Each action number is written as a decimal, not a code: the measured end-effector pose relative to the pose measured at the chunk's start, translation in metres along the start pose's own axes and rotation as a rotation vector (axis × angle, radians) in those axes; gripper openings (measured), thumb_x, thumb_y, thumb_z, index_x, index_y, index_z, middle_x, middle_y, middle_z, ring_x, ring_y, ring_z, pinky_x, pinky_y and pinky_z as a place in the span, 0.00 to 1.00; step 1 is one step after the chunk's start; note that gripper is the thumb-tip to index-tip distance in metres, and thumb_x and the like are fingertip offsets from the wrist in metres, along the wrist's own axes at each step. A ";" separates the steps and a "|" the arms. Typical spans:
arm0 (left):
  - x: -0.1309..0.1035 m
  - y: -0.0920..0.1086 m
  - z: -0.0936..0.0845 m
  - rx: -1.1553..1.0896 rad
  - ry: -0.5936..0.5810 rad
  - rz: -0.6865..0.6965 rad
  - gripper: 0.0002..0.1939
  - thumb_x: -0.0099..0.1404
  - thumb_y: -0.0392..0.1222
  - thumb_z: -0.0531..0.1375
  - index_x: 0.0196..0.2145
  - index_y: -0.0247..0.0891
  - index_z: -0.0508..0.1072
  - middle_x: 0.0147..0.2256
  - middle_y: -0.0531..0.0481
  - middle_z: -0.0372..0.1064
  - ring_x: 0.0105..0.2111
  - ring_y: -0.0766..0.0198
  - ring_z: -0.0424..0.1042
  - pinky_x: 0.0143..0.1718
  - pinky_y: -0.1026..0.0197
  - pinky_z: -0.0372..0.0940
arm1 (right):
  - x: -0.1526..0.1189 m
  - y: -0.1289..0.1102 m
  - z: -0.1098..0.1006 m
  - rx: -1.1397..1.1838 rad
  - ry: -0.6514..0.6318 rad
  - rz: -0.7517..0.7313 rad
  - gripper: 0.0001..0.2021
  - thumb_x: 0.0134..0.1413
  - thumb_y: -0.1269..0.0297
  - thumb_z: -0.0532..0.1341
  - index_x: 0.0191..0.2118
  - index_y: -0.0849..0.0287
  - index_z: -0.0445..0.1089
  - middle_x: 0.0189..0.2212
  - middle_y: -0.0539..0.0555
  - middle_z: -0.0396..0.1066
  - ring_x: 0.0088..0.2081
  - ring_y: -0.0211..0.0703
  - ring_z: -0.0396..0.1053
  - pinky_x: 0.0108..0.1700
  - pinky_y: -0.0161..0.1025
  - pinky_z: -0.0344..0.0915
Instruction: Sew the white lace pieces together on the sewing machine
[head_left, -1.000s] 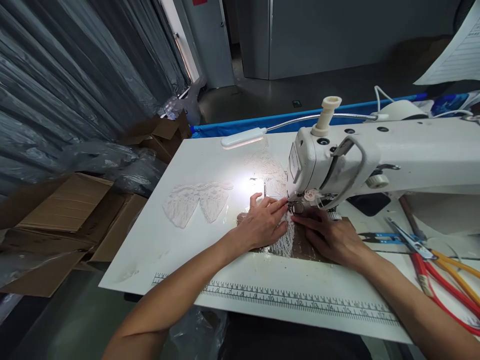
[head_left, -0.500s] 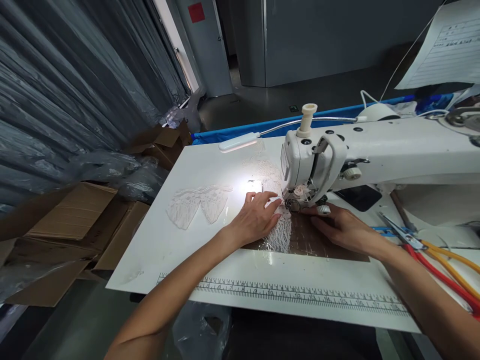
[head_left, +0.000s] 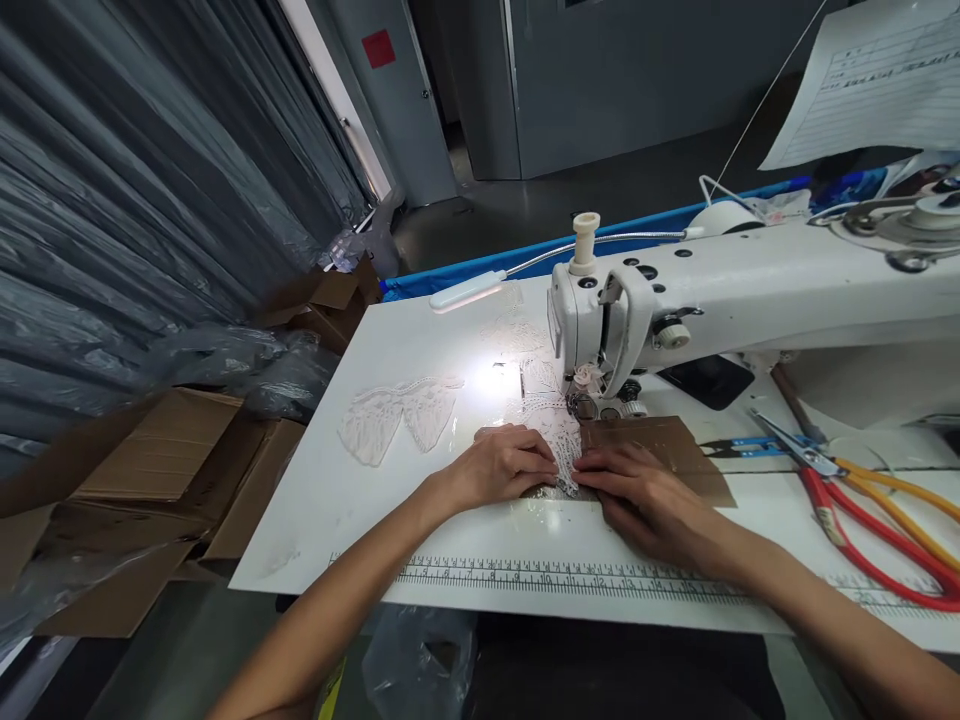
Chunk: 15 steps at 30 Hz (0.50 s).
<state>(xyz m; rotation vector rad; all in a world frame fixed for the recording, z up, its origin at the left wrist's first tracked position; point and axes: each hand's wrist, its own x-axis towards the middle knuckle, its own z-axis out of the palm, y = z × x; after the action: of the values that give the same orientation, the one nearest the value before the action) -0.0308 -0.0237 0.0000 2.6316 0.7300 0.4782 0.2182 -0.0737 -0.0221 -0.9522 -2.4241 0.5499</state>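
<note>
A strip of white lace (head_left: pixel 561 440) lies in front of the sewing machine's (head_left: pixel 570 320) needle area, and its rear part runs back under the lamp light. My left hand (head_left: pixel 506 467) is closed at the lace's left edge, fingers curled and fingertips gripping it. From the other side my right hand (head_left: pixel 637 490) has its thumb and fingers closed on the lace's near right edge. Both sets of fingertips almost meet. Beneath them sits a brown plate (head_left: pixel 675 450), partly covered by the hands. A two-lobed lace piece (head_left: pixel 401 415) rests flat to the left.
Red-handled scissors (head_left: pixel 847 510), orange handles (head_left: pixel 900 485) and blue snips (head_left: pixel 742 447) lie to the right. A lit lamp (head_left: pixel 469 290) hangs behind the lace. A printed ruler (head_left: pixel 540 578) runs along the table's front. Cardboard boxes (head_left: pixel 165 440) stand at the left.
My right hand has come from beside the machine's presser area toward me and left, onto the lace. My left hand has drawn nearer to me, gathering the lace's near end. The view has shifted slightly.
</note>
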 end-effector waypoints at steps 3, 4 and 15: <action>0.003 0.003 -0.010 -0.139 -0.005 -0.081 0.10 0.70 0.42 0.57 0.38 0.38 0.78 0.40 0.47 0.76 0.40 0.64 0.75 0.41 0.62 0.70 | -0.004 0.005 0.003 0.018 0.028 -0.001 0.21 0.56 0.76 0.54 0.53 0.55 0.70 0.52 0.57 0.71 0.54 0.52 0.66 0.54 0.55 0.66; 0.005 0.004 -0.014 -0.179 0.005 -0.126 0.10 0.70 0.42 0.56 0.39 0.37 0.78 0.40 0.46 0.76 0.39 0.64 0.76 0.41 0.62 0.70 | -0.005 0.005 0.004 0.023 0.038 0.000 0.20 0.56 0.76 0.54 0.53 0.56 0.70 0.52 0.57 0.71 0.54 0.52 0.66 0.54 0.55 0.66; 0.012 0.009 -0.013 -0.066 -0.052 -0.159 0.14 0.65 0.40 0.59 0.48 0.35 0.72 0.45 0.42 0.73 0.45 0.59 0.73 0.42 0.59 0.71 | -0.005 -0.002 0.008 -0.091 0.069 -0.013 0.24 0.58 0.75 0.53 0.60 0.58 0.62 0.50 0.61 0.69 0.50 0.55 0.67 0.50 0.58 0.66</action>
<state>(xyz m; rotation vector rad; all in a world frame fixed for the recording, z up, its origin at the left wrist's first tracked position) -0.0226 -0.0209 0.0177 2.4910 0.8832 0.3810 0.2159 -0.0807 -0.0291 -0.9757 -2.4090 0.3985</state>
